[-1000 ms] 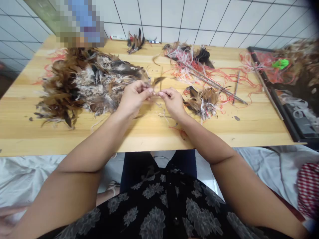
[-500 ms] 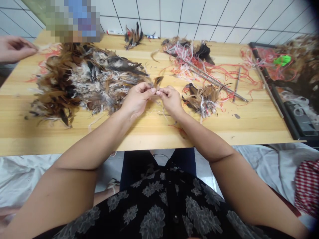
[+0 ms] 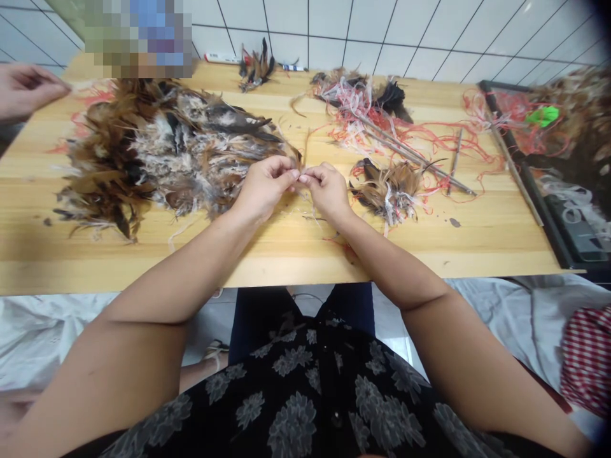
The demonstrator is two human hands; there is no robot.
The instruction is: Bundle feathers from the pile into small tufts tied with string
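Note:
My left hand (image 3: 267,187) and my right hand (image 3: 327,191) meet tip to tip above the table, thumbs and forefingers pinched. A small brown and dark feather (image 3: 299,156) pokes up between the fingertips; its lower end is hidden in the pinch. Just left of my left hand lies a big heap of brown, black and grey feathers (image 3: 191,152), partly behind the wrist. To the right of my right hand rests a smaller bunch of feathers (image 3: 394,184) mixed with white and red strings.
Behind, red and white strings (image 3: 351,108) tangle around thin sticks (image 3: 405,149). A small feather bunch (image 3: 256,70) stands by a marker (image 3: 222,58) at the wall. A black-framed tray (image 3: 518,172) is at the right. Another person's hand (image 3: 31,92) is at the far left.
The feather between my fingertips has turned and now shows narrower, closer to the left fingers. Both hands stay in nearly the same place.

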